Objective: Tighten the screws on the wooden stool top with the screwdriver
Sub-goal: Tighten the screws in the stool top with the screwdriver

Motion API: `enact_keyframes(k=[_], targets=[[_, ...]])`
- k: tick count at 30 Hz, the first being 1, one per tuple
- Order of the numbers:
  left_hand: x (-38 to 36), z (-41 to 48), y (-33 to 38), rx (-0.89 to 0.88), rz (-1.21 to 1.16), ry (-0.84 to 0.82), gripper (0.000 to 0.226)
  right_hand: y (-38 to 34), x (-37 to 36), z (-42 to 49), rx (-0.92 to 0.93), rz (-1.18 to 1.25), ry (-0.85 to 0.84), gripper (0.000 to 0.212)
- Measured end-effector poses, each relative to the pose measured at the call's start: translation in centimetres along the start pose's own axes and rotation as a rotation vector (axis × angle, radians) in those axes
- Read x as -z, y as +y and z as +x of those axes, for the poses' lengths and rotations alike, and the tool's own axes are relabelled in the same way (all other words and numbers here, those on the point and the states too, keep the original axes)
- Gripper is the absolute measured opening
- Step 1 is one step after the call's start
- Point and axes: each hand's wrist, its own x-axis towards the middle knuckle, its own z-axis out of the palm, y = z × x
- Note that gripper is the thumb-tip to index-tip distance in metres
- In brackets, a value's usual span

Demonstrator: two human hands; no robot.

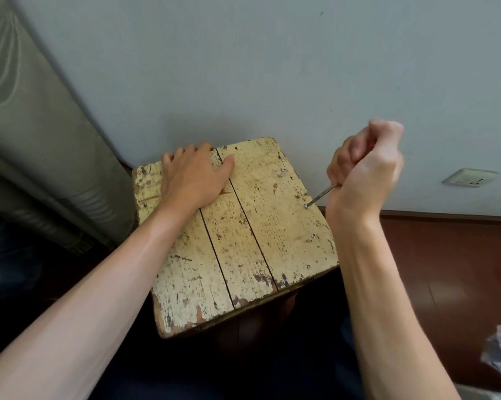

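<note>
Stool top (237,235) at frame centre, three chipped cream-painted planks against a pale wall (243,67), brown floor (445,255) at right; left hand (194,174) flat on its far-left corner, fingers together, while right hand (365,168) fists the screwdriver (321,194), tip in the middle right-edge screw (307,206).

The wooden stool top (243,226) wears chipped, matt cream paint over rough planks; its screws (307,206) and the screwdriver (321,195) shaft are shiny metal. The floor (445,255) is glossy brown.
</note>
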Motion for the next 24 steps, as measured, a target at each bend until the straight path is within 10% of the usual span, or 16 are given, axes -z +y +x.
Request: enact_keyframes(k=[10,24], targets=[[0.3,-0.1,0.1,0.008,0.001,-0.005,0.075,-2.1,2.4,4.3,-0.198,-0.338,-1.062,0.048],[0.2,0.0,0.2,0.009,0.011,-0.004,0.075,-0.2,-0.4,-0.9,0.036,0.047,0.136,0.043]])
